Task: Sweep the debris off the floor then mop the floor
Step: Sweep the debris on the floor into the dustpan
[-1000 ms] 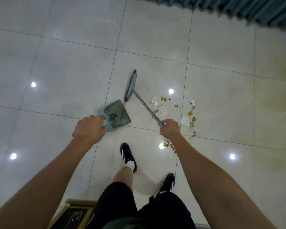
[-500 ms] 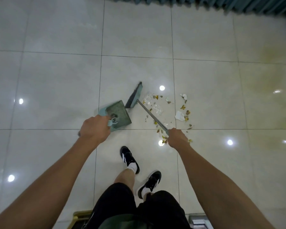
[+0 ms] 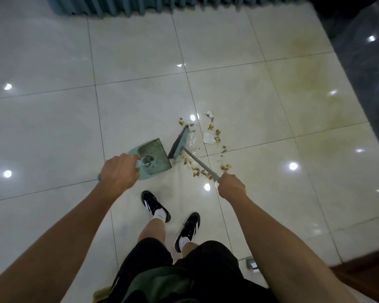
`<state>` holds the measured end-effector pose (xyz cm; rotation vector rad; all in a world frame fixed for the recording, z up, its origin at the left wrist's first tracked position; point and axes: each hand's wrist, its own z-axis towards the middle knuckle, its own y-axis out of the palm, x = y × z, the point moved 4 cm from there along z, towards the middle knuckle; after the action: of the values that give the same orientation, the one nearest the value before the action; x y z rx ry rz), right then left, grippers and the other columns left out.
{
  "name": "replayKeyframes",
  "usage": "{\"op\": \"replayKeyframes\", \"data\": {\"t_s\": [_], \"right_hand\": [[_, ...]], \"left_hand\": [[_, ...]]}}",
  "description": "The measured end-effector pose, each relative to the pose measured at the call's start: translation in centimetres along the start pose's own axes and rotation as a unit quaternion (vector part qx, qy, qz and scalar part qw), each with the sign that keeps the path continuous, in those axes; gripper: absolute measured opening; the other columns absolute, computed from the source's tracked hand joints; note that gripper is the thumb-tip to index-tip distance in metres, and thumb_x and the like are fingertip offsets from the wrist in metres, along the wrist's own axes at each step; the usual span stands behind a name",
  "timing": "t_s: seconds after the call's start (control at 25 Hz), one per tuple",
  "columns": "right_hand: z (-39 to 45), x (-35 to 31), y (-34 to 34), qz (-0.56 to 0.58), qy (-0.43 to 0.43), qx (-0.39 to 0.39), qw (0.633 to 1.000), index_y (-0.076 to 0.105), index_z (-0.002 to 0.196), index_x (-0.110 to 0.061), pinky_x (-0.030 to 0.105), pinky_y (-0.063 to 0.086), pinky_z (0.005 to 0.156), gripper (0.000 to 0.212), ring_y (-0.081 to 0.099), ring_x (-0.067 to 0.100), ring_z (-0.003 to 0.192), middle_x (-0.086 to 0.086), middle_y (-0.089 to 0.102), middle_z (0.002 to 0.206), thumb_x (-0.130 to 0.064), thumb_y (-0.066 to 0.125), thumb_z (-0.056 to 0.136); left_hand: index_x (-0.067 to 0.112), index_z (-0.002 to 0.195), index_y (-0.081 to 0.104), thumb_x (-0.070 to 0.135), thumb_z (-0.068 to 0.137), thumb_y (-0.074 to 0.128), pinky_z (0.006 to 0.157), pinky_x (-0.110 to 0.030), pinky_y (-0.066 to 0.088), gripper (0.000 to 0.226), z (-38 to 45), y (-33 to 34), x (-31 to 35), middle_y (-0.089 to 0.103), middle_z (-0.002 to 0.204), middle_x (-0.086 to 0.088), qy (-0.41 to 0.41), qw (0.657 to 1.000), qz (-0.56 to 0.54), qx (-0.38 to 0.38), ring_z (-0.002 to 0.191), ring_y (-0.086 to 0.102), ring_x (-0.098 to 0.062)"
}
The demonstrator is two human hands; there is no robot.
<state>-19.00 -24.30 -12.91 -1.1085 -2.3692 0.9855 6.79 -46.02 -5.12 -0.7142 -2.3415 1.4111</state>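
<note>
While the left hand [image 3: 118, 174] keeps its grip curled round the handle of the dustpan [image 3: 154, 157], the right hand [image 3: 231, 185] has its grip clamped on the grey handle of the broom [image 3: 179, 142]. The dustpan sits on the floor [image 3: 53, 127] just ahead of the left grip, its open mouth turned toward the broom head, and a small clump lies inside it near the handle. The broom handle slants up and away from the right grip, and the broom head rests on the tiles just beside the dustpan's front corner. The debris [image 3: 211, 136], yellow-brown scraps, bits of white paper and a clear wrapper, is scattered beyond and around the right grip, some of it under the broom handle and some past the broom head. Two black shoes [image 3: 154, 205] stand below both grips. A teal curtain [image 3: 129, 5] hangs far ahead of them.
</note>
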Motion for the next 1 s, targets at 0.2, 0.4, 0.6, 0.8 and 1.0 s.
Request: {"op": "replayKeyframes", "data": {"t_s": [0.2, 0.4, 0.6, 0.8, 1.0], "right_hand": [[-1.6, 4.7, 0.8, 0.034, 0.012, 0.009, 0.999, 0.057, 0.116, -0.012, 0.034, 0.052, 0.07, 0.023, 0.058, 0.023, 0.08, 0.002, 0.055, 0.093, -0.016, 0.053, 0.093], [-0.8, 3.4, 0.1, 0.084, 0.0, 0.018, 0.996, 0.061, 0.123, -0.016, 0.033, 0.053, 0.072, 0.033, 0.06, 0.024, 0.082, 0.006, 0.064, 0.105, -0.012, 0.051, 0.092], [2.8, -2.7, -2.4, 0.12, -0.006, 0.012, 0.993, 0.062, 0.12, -0.014, 0.032, 0.052, 0.069, 0.03, 0.062, 0.025, 0.082, 0.007, 0.065, 0.102, -0.014, 0.053, 0.092], [8.0, -9.6, -5.6, 0.159, 0.03, 0.009, 0.987, 0.063, 0.118, -0.015, 0.03, 0.048, 0.064, 0.029, 0.058, 0.023, 0.078, 0.006, 0.065, 0.102, -0.013, 0.057, 0.09], [11.4, -15.6, -8.2, 0.172, 0.045, 0.004, 0.984, 0.061, 0.117, -0.016, 0.032, 0.05, 0.066, 0.028, 0.059, 0.024, 0.079, 0.004, 0.062, 0.095, -0.012, 0.053, 0.091]], "left_hand": [[0.028, 0.111, 0.068, 0.023, 0.09, 0.056, 0.068, -0.033, 0.051, 0.025, -0.9, -1.1, 2.4, 0.067, 0.091, -0.005, 0.012, 1.0, 0.022, 0.013, 0.077, 0.063, -0.027], [0.03, 0.109, 0.069, 0.023, 0.089, 0.057, 0.07, -0.033, 0.053, 0.025, 0.4, -3.4, 2.1, 0.068, 0.091, -0.004, 0.011, 0.999, 0.029, 0.034, 0.079, 0.066, -0.027], [0.029, 0.108, 0.068, 0.026, 0.091, 0.055, 0.071, -0.034, 0.055, 0.022, 5.3, -5.7, -0.4, 0.068, 0.09, -0.004, 0.024, 0.998, 0.037, 0.034, 0.078, 0.066, -0.027], [0.028, 0.108, 0.068, 0.025, 0.09, 0.055, 0.069, -0.033, 0.053, 0.021, 14.2, -8.5, -4.3, 0.067, 0.089, -0.003, 0.059, 0.997, 0.039, 0.023, 0.078, 0.065, -0.027], [0.03, 0.113, 0.067, 0.028, 0.092, 0.055, 0.066, -0.031, 0.046, 0.024, 21.3, -10.0, -6.6, 0.067, 0.094, -0.005, 0.114, 0.992, 0.048, -0.007, 0.081, 0.065, -0.028]]}}
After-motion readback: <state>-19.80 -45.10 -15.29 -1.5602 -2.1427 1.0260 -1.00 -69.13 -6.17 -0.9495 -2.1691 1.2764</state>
